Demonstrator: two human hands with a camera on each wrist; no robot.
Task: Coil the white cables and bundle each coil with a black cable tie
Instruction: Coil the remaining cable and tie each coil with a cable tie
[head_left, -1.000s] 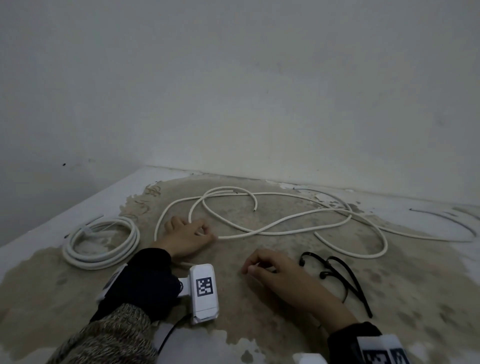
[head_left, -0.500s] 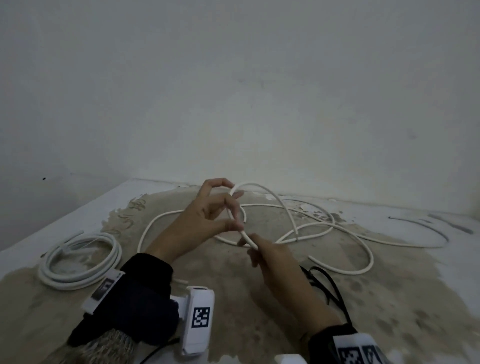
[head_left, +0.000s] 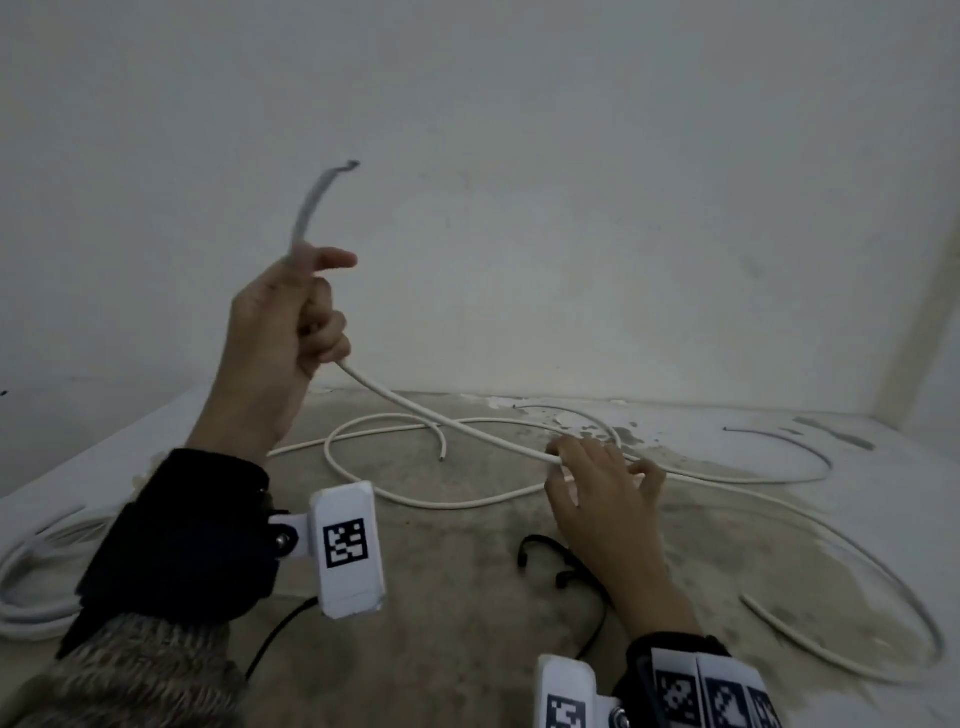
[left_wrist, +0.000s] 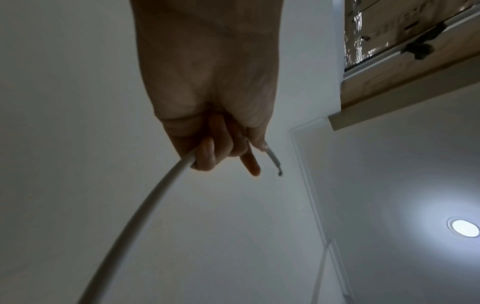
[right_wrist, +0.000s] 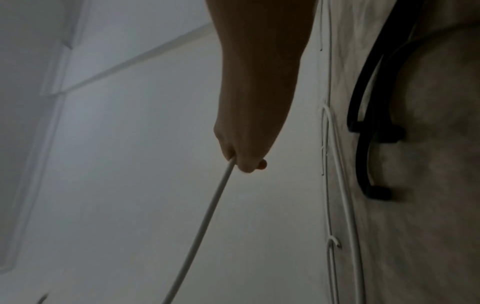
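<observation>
The loose white cable (head_left: 467, 431) sprawls in wide loops over the stained surface (head_left: 467, 623), and one end of it is raised clear of that surface. The left hand (head_left: 280, 332) holds this end up in front of the wall, its fingers (left_wrist: 207, 152) curled round the cable with the index finger sticking out, and the short free tip curves upward above the fist. From there the cable slopes down to the right hand (head_left: 602, 499), low over the surface, which pinches it a little way along; the right wrist view shows the cable leaving that curled grip.

This looks like the very start of coiling the cable: an end is secured, no loop is formed yet. The next move likely calls for the right hand to slide along the cable and bring a length up to the left hand to lay the first turn, keeping the crossed loops from snagging.

The black cable ties (head_left: 566, 566) lie just beside the right wrist. A finished coil (head_left: 31, 571) rests at the far left.
</observation>
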